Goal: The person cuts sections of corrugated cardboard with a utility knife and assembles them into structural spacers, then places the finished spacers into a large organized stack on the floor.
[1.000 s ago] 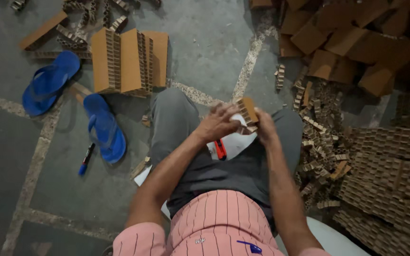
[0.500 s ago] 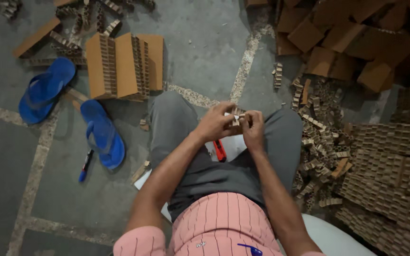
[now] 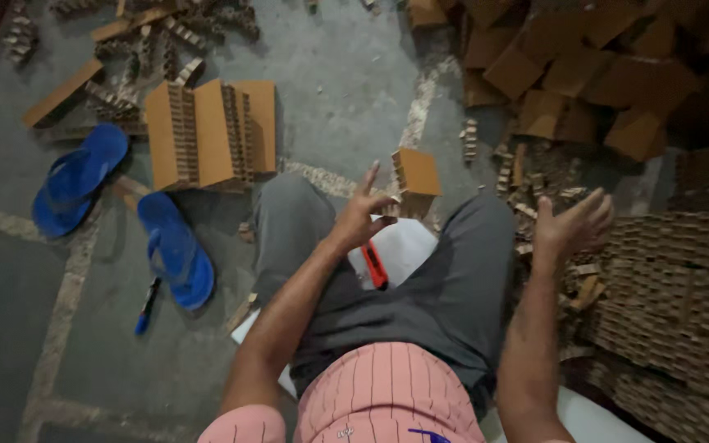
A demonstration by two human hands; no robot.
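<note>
Hands apart, fingers spread: left hand (image 3: 363, 215) beside cardboard block (image 3: 414, 176), right hand (image 3: 569, 230) empty.

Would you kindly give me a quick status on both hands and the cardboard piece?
Left hand open, fingers spread, fingertips at the small cardboard block. Right hand open, empty, over the cardboard scraps. Red utility knife lies between the knees.

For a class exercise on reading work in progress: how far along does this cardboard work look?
Done: assembled cardboard blocks stand on the floor. In hand: the left hand, fingers spread, is at a small cardboard block; whether it touches it is unclear. The right hand is open and empty. Left: loose cardboard pieces and stacked cardboard strips.
</note>
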